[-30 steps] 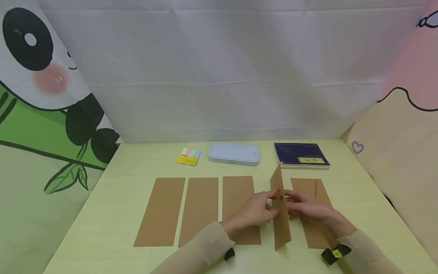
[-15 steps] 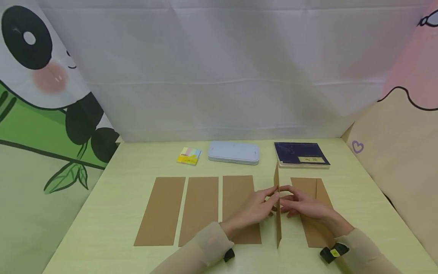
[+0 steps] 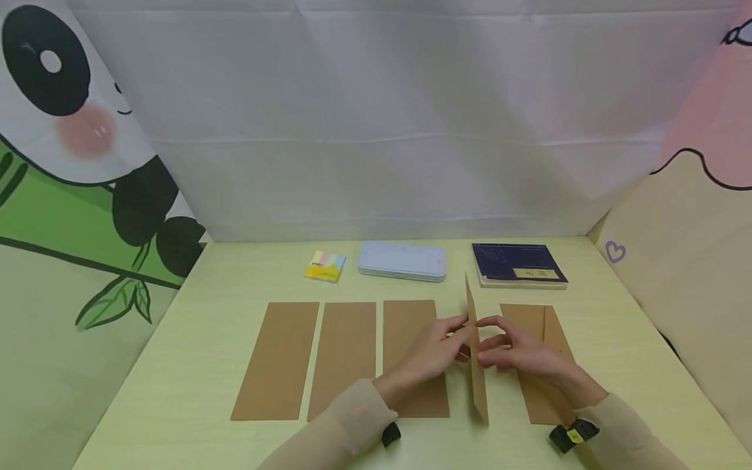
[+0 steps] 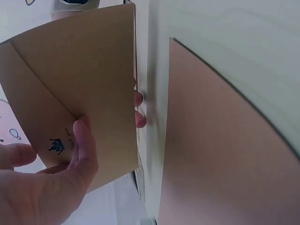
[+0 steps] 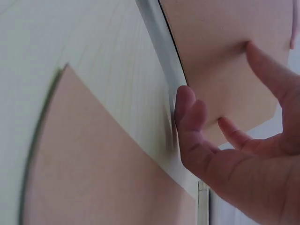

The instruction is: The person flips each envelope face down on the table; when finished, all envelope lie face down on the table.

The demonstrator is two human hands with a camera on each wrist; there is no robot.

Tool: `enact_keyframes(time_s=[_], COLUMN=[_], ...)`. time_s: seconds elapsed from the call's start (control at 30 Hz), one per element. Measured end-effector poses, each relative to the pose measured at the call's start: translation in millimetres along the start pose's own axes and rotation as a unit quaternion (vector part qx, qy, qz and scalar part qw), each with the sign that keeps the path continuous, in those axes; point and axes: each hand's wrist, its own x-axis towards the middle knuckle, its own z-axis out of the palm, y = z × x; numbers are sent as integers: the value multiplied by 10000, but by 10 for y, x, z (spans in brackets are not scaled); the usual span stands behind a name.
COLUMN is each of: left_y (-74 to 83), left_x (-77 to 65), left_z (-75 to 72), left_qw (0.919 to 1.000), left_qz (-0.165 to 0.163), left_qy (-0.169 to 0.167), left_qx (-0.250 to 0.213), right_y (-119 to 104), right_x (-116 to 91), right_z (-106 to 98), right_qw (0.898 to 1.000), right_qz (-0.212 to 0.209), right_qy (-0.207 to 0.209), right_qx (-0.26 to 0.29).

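Observation:
Between my hands a kraft paper envelope stands nearly upright on its long edge, just over or on the table. The left wrist view shows its flap side, with a small dark crown print. My left hand holds it from the left, a fingertip on the flap and another digit at the edge. From the right, my right hand holds it too. Two fingertips touch the plain face, and bent fingers lie by the lower edge. A flat envelope with a flap line lies partly under my right wrist.
Three more kraft pieces lie flat in a row: the left one, the middle one and one under my left arm. Behind them are sticky notes, a pale pencil case and a dark blue notebook.
The envelope has turned between my hands: its broad face showed a second ago, then it stood edge-on, now it leans the other way, top to the left. Both hands shifted slightly left.

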Motion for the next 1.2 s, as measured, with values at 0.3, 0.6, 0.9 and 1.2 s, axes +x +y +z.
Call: enact_keyframes(time_s=[0.3, 0.6, 0.9, 1.2], left_y=[-45, -86, -160, -244], left_x=[18, 24, 26, 14], left_z=[-105, -130, -191, -152], left_qw=[9999, 9951, 9646, 9478], left_qz=[98, 98, 170, -415], left_qy=[136, 510, 314, -107], left_qx=[39, 839, 2613, 3159], right_y=[-71, -25, -46, -41], right_x=[-33, -43, -46, -19], right_z=[-18, -28, -4, 42], right_qw=[9974, 9924, 9746, 9500], right_qz=[-280, -280, -61, 119], right_qy=[313, 397, 877, 1213], right_qx=[-588, -1126, -2059, -2875])
